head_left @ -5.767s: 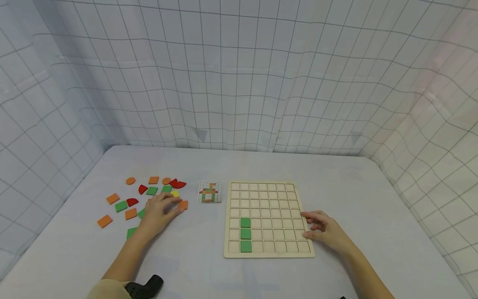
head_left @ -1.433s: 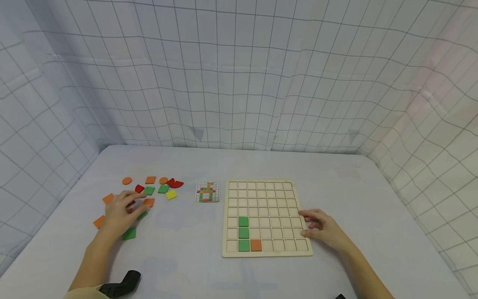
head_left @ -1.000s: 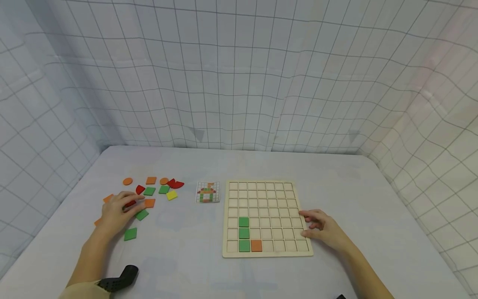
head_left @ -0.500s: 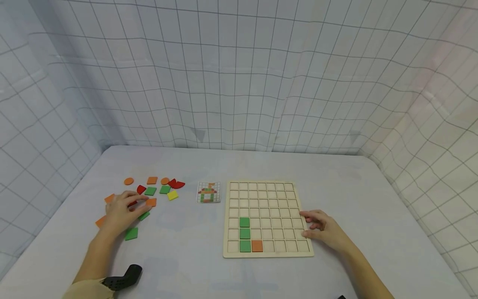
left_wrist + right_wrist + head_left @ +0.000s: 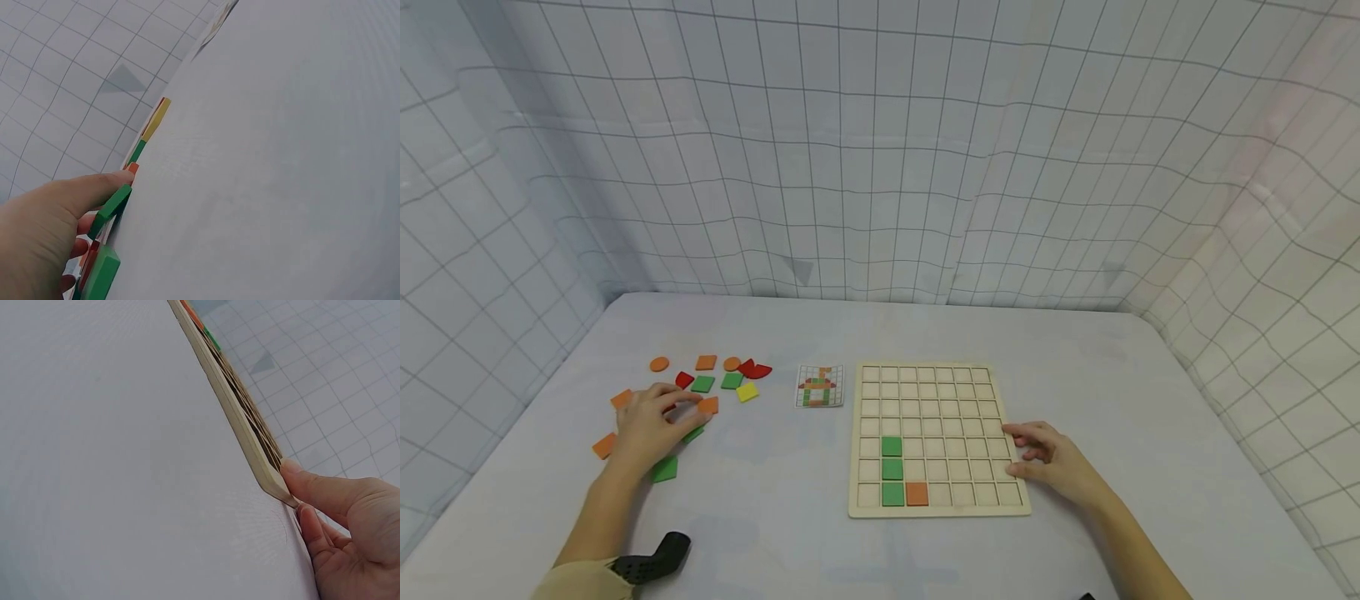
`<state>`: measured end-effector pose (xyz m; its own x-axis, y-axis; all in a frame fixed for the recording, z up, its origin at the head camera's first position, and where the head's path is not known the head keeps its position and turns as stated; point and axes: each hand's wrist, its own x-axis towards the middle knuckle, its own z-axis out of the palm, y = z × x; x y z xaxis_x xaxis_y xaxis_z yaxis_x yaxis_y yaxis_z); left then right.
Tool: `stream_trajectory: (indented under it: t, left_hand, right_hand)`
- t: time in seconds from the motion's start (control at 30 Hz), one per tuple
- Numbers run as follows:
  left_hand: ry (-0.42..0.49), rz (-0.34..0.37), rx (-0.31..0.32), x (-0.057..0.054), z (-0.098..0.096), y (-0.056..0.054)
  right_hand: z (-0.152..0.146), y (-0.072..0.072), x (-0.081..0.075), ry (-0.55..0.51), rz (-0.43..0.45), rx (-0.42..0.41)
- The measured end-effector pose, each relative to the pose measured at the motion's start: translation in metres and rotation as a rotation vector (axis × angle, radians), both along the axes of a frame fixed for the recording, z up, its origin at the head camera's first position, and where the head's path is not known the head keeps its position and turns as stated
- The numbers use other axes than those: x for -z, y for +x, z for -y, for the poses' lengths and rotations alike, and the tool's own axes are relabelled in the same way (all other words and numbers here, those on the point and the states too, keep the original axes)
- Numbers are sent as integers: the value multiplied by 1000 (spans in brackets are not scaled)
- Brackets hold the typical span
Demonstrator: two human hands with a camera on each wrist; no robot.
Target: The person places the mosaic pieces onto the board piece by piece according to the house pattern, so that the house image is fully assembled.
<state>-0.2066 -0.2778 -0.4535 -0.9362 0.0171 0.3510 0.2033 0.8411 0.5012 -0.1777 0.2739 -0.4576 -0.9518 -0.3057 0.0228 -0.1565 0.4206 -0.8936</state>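
Observation:
In the head view my left hand (image 5: 651,425) is among the loose tiles on the left, pinching an orange square tile (image 5: 708,405) between thumb and fingertips. The left wrist view has the thumb tip against the orange tile (image 5: 132,169), with a tilted green tile (image 5: 111,211) just below it. Another green tile (image 5: 664,469) lies beside the wrist. My right hand (image 5: 1056,465) rests thumb and index fingertip against the right edge of the pale wooden grid board (image 5: 940,511). Three green tiles (image 5: 892,469) stand in a column on the board, with an orange tile (image 5: 917,494) at its foot.
A small pattern card (image 5: 820,387) lies between tiles and board. Around the left hand are more orange squares (image 5: 604,446), a yellow tile (image 5: 747,392), red pieces (image 5: 758,370) and orange discs (image 5: 659,364). A grid-lined white curtain (image 5: 880,167) rises behind the table.
An orange tile has appeared on the board's bottom row since the oldest frame. My left hand went back to the tiles and lately shifted slightly right with the orange square. The right hand stays put.

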Motion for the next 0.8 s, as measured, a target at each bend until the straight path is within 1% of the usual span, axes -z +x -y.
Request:
stream_trajectory:
  t: [0.1, 0.17, 0.4, 0.5, 0.6, 0.67, 0.73, 0.8]
  left_hand:
    - [14, -4, 2, 0, -2, 0]
    - [24, -20, 13, 1, -3, 0]
    - [14, -117, 57, 3, -7, -2]
    - [18, -188, 80, 3, -12, -3]
    - [35, -266, 110, -1, -22, -4]
    - [42, -298, 126, -4, -33, -4]
    - [43, -315, 143, -8, -45, -4]
    - [34, -337, 172, -11, -58, -4]
  right_hand:
    - [0, 0, 0, 0, -1, 2]
    - [0, 0, 0, 3, -1, 4]
    - [0, 2, -1, 3, 6, 8]
    - [-1, 2, 0, 3, 6, 9]
    - [-1, 1, 1, 0, 1, 5]
    - [-2, 0, 2, 1, -6, 3]
    - [-2, 0, 3, 1, -16, 1]
    - [-2, -1, 4, 4, -25, 2]
